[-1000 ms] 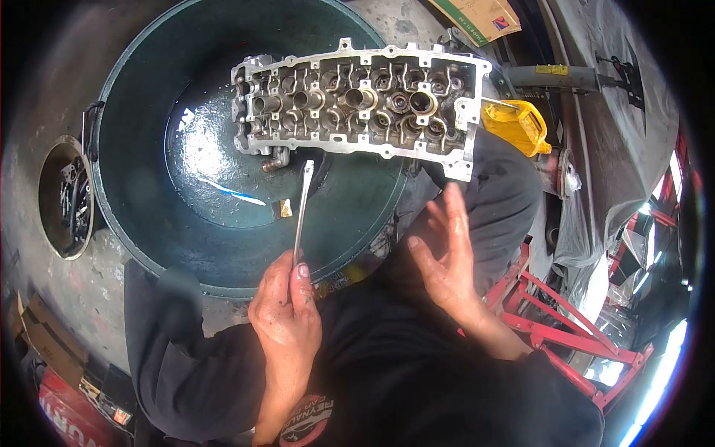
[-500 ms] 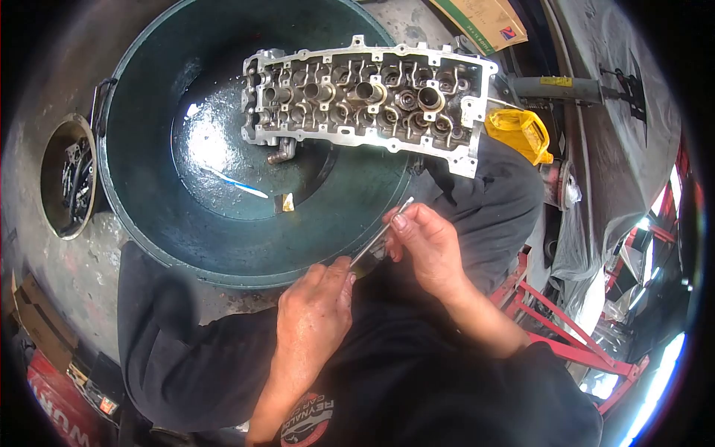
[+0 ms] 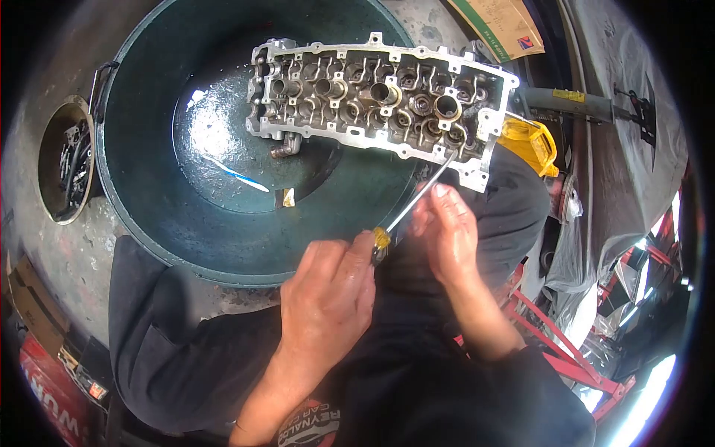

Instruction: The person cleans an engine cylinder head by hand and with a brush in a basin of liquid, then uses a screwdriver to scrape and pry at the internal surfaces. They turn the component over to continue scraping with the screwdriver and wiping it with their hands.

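Note:
My left hand (image 3: 328, 294) is wrapped round the yellow-and-black handle of a screwdriver (image 3: 417, 200). Its long thin shaft points up and right, and the tip meets the lower right part of a metal engine cylinder head (image 3: 357, 135). Beside the shaft, my right hand (image 3: 453, 235) has its thumb raised and its other fingers loosely bent. It appears to hold nothing, though some fingertips are blurred. The cylinder head lies across the rim of a large dark green tub (image 3: 246, 249), its valve wells and round tubes facing up.
Inside the tub lie a blue-and-white toothbrush (image 3: 237, 174) and a small stained piece (image 3: 286, 197). A metal bowl of loose parts (image 3: 65, 160) stands at the left. At the right are a yellow container (image 3: 530, 143), a red metal frame (image 3: 562, 346) and a cardboard box (image 3: 495, 26).
My left hand has brought the screwdriver up and right, so its tip now reaches the cylinder head. My right hand has let go of the shaft near the tip. The view has shifted slightly.

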The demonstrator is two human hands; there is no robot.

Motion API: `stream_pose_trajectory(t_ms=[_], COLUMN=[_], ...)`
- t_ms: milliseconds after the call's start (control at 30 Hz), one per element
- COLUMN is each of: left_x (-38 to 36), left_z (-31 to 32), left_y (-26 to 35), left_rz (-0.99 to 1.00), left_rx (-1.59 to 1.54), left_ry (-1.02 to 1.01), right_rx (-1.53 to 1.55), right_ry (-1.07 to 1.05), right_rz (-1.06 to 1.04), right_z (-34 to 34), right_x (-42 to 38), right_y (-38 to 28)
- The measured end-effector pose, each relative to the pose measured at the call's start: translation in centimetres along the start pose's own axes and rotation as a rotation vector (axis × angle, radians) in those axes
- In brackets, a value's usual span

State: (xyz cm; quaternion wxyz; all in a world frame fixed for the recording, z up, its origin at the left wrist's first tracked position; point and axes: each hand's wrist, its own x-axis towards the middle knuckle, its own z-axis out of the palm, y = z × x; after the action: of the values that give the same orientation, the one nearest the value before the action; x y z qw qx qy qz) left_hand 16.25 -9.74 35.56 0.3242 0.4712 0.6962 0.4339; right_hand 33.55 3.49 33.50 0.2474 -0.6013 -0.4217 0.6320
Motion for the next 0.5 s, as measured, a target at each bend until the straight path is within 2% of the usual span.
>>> stream_pose_trajectory(t_ms=[167,267,367,433,500], left_x=[3.1,5.7,7.3,8.3,9.1], left_z=[-0.1,-0.1,0.2,0.2,0.3], left_y=[3.0,4.2,5.1,5.5,5.5], left_rz=[0.069,0.190,0.244,0.244,0.224], left_rx=[0.328,0.497,0.549,0.537,0.482], left_ry=[0.012,0.009,-0.022,-0.070,-0.116], right_rx=[0.059,0.081,0.164,0.190,0.025], right_ry=[-0.050,-0.039,0.003,-0.051,-0.073], right_rz=[0.116,0.161,0.182,0.138,0.058], right_z=[-0.6,-0.7,-1.1,-1.8,-2.0], right_x=[-0.2,-0.1,0.7,1.1,1.4], right_y=[2.8,3.2,4.1,5.4,5.5])
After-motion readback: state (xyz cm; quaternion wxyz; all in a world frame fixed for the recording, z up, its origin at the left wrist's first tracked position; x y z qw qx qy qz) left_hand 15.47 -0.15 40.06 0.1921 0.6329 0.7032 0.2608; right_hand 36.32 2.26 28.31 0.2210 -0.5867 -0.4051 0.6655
